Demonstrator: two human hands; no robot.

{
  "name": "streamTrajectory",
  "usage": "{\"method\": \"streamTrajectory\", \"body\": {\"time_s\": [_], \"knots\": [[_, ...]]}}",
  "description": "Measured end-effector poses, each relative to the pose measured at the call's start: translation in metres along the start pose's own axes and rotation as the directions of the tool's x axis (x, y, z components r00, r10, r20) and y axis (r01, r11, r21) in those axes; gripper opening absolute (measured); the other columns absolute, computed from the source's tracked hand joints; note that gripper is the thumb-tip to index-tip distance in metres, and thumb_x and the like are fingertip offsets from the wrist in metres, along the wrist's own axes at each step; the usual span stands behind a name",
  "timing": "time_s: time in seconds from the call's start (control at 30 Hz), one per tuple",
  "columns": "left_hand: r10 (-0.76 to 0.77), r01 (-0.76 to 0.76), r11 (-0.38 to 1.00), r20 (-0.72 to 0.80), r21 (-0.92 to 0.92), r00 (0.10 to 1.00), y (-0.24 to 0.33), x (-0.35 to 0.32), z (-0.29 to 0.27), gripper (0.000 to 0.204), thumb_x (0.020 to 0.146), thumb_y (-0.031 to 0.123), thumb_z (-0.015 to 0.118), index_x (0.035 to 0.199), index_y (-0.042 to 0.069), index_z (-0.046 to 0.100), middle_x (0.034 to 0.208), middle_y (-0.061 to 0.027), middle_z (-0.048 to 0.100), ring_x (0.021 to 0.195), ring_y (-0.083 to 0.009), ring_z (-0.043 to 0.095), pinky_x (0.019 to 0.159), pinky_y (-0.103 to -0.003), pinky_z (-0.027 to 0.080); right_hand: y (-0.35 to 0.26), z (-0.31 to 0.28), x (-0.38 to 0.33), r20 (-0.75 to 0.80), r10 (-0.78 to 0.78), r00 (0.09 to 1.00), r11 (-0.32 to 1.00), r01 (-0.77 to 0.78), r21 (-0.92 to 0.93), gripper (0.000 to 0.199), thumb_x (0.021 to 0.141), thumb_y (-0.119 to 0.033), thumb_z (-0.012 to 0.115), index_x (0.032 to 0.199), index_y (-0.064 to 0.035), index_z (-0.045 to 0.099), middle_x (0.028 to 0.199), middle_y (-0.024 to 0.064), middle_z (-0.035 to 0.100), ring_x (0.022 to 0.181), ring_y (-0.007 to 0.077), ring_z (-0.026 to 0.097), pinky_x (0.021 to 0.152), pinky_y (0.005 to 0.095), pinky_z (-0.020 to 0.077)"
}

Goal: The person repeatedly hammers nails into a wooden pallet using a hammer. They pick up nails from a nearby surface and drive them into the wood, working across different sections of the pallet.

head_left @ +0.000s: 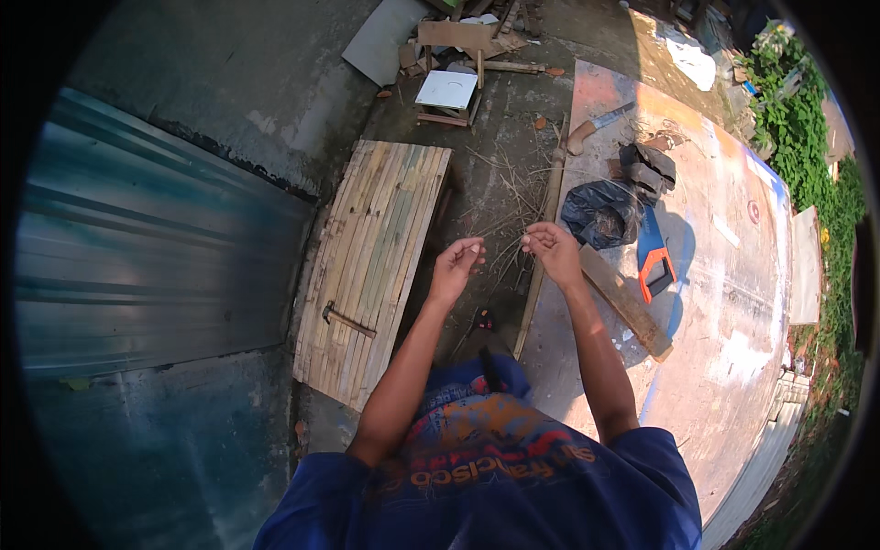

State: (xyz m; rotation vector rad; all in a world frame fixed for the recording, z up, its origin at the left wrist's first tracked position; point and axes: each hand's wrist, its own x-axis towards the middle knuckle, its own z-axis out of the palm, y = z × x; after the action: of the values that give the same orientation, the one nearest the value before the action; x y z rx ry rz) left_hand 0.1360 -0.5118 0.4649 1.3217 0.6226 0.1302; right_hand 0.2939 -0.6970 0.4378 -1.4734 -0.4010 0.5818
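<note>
My left hand [456,266] and my right hand [555,252] are raised in front of me, a short gap apart. The fingertips of each are drawn together in a pinch. Anything between them is too thin or small to make out against the dry twigs [510,197] lying on the ground beyond. A black plastic bag [600,213] lies just past my right hand on a large board surface [715,302]. Beside the bag rests a handsaw [653,257] with a blue blade and an orange-black handle. A wooden plank [628,302] lies by my right forearm.
At left stands a slatted wooden table [376,229] with a hammer [348,321] on it. A wooden-handled saw [600,126] lies at the board's far end. Farther off are a chair [447,89] and scrap wood. Metal sheeting [165,247] covers the left wall.
</note>
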Motion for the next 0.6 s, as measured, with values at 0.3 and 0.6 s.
{"method": "streamTrajectory", "body": {"time_s": [0.3,0.6], "knots": [[-0.005,-0.037,0.967,-0.164,-0.253,0.986,-0.054,-0.122,-0.132,0.021,0.098,0.012,0.069,0.112,-0.002,0.073,0.098,-0.0082,0.075,0.085,-0.0109,0.068,0.079,-0.027,0.056,0.004,0.199,-0.048,0.687,0.271,0.674,0.954,-0.281,-0.101,0.044,0.094,0.002,0.068,0.129,0.0017,0.041,0.092,0.0182,0.073,0.081,0.0194,0.073,0.071,0.0285,0.0586],[-0.009,-0.074,0.957,-0.284,-0.280,0.959,-0.117,-0.278,-0.245,0.021,0.094,0.011,0.073,0.112,0.002,0.076,0.097,-0.0079,0.076,0.088,-0.0120,0.069,0.080,-0.027,0.057,0.025,0.359,-0.125,0.797,0.553,0.242,0.832,-0.216,-0.511,0.044,0.097,0.001,0.065,0.132,0.0027,0.040,0.094,0.0192,0.074,0.083,0.0217,0.075,0.070,0.0285,0.0572]]}}
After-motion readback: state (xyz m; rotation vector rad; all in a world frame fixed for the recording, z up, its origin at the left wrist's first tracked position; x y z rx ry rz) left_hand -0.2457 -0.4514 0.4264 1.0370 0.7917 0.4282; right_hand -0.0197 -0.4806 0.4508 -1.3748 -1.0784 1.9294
